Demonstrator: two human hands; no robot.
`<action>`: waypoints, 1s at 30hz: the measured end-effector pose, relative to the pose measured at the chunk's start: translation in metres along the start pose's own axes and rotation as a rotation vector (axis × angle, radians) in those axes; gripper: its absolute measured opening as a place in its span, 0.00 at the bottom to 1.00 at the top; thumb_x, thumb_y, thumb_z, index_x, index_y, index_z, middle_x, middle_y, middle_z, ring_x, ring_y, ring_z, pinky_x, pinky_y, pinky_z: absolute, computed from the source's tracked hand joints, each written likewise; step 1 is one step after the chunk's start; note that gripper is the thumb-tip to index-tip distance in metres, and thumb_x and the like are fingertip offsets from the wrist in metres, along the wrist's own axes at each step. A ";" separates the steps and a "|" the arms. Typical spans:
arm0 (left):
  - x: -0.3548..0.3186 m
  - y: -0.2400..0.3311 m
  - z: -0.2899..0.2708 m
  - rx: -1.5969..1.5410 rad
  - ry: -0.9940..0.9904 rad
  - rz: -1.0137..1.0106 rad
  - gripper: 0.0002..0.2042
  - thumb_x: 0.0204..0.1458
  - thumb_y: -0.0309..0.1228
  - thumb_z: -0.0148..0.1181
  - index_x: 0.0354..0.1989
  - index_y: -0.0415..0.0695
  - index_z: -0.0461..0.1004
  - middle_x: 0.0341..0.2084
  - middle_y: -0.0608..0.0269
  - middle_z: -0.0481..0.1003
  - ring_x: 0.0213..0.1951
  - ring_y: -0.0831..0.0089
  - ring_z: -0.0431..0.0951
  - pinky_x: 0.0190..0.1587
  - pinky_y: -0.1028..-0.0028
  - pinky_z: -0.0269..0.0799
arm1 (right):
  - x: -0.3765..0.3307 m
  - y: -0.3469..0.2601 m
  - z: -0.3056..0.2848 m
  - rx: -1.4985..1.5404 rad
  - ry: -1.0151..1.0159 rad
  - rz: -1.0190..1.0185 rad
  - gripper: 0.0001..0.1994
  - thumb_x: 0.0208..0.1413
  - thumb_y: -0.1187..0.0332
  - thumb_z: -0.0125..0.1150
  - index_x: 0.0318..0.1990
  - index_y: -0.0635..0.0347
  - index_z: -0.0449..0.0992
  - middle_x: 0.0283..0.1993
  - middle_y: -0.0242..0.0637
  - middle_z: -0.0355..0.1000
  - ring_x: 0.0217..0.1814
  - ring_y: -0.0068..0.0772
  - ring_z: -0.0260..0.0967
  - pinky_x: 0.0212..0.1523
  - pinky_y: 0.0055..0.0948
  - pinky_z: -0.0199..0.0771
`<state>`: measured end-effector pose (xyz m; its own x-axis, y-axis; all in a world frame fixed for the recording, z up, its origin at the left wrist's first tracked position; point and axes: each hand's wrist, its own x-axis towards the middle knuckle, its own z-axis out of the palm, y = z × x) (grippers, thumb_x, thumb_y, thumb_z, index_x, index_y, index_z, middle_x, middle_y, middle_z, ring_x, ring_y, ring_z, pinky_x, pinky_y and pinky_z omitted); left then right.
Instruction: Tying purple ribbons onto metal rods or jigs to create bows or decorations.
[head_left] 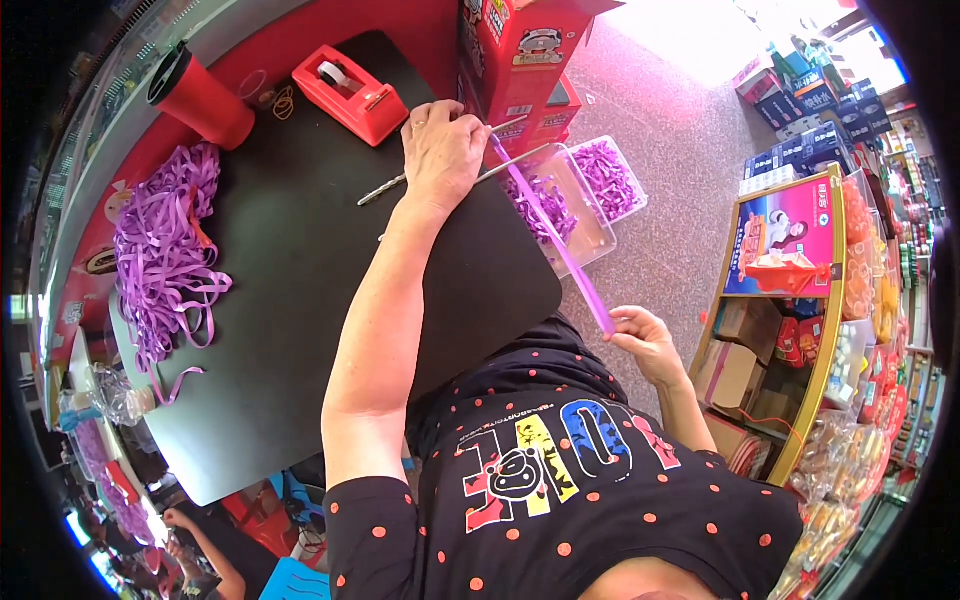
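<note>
A purple ribbon [549,224] is stretched taut in a slant between my two hands. My left hand [440,150] is closed on its far end over the black tabletop, beside a thin metal rod [382,190] with a spiral-looking end. Whether the fingers also grip this rod is hidden. A second thin rod [515,167] passes close to the ribbon. My right hand [645,340] pinches the near end of the ribbon between thumb and fingers, off the table's right edge. Below the ribbon, a clear plastic box [598,235] contains short purple pieces.
A heap of purple ribbons [170,250] lies on the table's left side. Behind are a red tumbler [205,100], a red tape dispenser [350,95] and a red carton [515,60]. Another clear tub [640,200] of purple pieces adjoins the box. Shelves [835,240] stand right.
</note>
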<state>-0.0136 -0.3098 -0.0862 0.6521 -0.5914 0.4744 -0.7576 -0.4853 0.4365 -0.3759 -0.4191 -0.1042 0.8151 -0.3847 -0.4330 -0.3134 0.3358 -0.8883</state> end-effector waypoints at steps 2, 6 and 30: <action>0.000 0.000 0.000 0.000 -0.001 -0.003 0.08 0.49 0.38 0.61 0.29 0.50 0.81 0.42 0.66 0.72 0.51 0.61 0.65 0.54 0.61 0.59 | -0.005 -0.006 0.003 0.004 -0.026 0.011 0.17 0.50 0.79 0.61 0.49 0.64 0.71 0.36 0.37 0.76 0.39 0.23 0.73 0.45 0.22 0.70; -0.001 -0.001 0.000 -0.009 -0.006 -0.007 0.08 0.49 0.38 0.61 0.29 0.50 0.81 0.42 0.66 0.72 0.51 0.61 0.65 0.55 0.61 0.58 | -0.019 -0.033 0.001 -0.011 -0.092 -0.125 0.17 0.48 0.80 0.62 0.48 0.64 0.72 0.35 0.39 0.77 0.40 0.25 0.73 0.45 0.25 0.70; -0.001 0.002 -0.011 -0.099 -0.059 -0.033 0.08 0.45 0.33 0.57 0.28 0.45 0.81 0.46 0.63 0.71 0.53 0.60 0.63 0.56 0.60 0.57 | 0.303 -0.261 0.192 -0.142 -0.357 -0.544 0.29 0.64 0.50 0.45 0.65 0.59 0.55 0.49 0.38 0.73 0.33 0.13 0.58 0.35 0.17 0.60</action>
<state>-0.0153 -0.3035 -0.0771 0.6717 -0.6141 0.4143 -0.7274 -0.4406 0.5262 0.0465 -0.4586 0.0259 0.9788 -0.1512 0.1378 0.1466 0.0487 -0.9880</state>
